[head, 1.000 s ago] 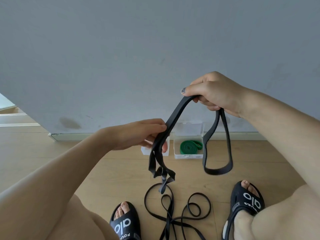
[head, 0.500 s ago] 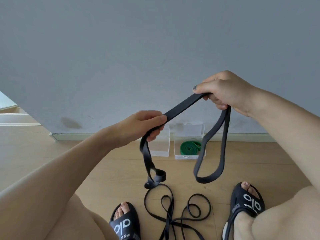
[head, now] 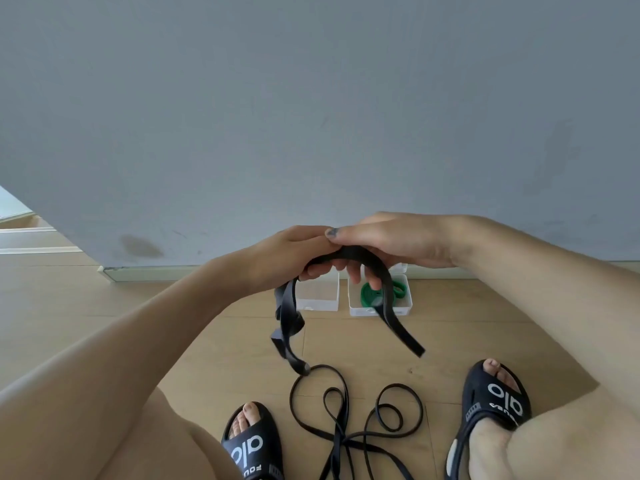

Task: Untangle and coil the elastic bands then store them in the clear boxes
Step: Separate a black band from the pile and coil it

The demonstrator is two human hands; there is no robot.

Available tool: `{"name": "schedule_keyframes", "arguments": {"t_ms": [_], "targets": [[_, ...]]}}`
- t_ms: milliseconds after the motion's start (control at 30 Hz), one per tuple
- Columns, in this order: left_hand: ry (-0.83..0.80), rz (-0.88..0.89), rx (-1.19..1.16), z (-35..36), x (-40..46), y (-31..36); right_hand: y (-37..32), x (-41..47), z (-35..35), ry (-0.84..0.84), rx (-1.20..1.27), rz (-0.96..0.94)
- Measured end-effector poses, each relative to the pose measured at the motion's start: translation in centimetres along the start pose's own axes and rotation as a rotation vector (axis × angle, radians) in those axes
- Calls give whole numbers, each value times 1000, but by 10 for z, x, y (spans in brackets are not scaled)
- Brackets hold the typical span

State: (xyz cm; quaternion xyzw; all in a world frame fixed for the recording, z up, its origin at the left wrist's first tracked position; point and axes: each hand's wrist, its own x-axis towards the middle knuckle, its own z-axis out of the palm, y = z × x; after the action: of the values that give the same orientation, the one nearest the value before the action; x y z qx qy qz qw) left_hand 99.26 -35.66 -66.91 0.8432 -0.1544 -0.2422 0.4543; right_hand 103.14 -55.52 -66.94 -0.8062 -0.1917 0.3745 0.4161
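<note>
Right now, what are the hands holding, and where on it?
Both hands, left and right, grip one black band at its arched top, side by side. Its tangled part hangs left, a loose loop right.

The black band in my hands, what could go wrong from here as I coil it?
The black band has a twisted end hanging close to the thin tangled bands on the floor; it may snag them. Both hands grip only the top, so the loose tail could uncoil.
</note>
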Motion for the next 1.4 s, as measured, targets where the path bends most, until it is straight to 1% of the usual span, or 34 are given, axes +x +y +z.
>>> {"name": "schedule_keyframes", "arguments": {"t_ms": [200,300,400,567,767,833,933,1000,1067,1200,1300,1400], "targets": [[-44,2,8,-11,-2,-11,-13,-6,-8,149,-69,-91],[-60,6,-32,-15,-3,-10,-16,-11,-17,209,-19,-114],[-91,-11,-42,-19,-5,-12,-17,-16,-24,224,-4,-108],[-128,-80,99,-24,-6,-14,-16,-22,-31,260,3,-79],[-133,-139,144,-25,-10,-14,-12,-26,-36,260,-32,-50],[-89,-137,200,-24,-11,-14,-10,-26,-36,232,-58,-26],[-11,-76,253,-24,-10,-15,-7,-29,-36,162,-126,46],[15,-35,221,-22,-11,-15,-7,-31,-33,86,-119,88],[48,1,162,-19,-9,-11,-8,-29,-27,44,-78,83],[72,25,171,-11,-3,-7,-9,-10,-5,74,-103,-46],[32,-2,185,-9,-3,-7,-10,-5,0,99,-153,-37],[-14,-16,115,-9,-4,-5,-14,-8,-6,145,-155,-56]]}}
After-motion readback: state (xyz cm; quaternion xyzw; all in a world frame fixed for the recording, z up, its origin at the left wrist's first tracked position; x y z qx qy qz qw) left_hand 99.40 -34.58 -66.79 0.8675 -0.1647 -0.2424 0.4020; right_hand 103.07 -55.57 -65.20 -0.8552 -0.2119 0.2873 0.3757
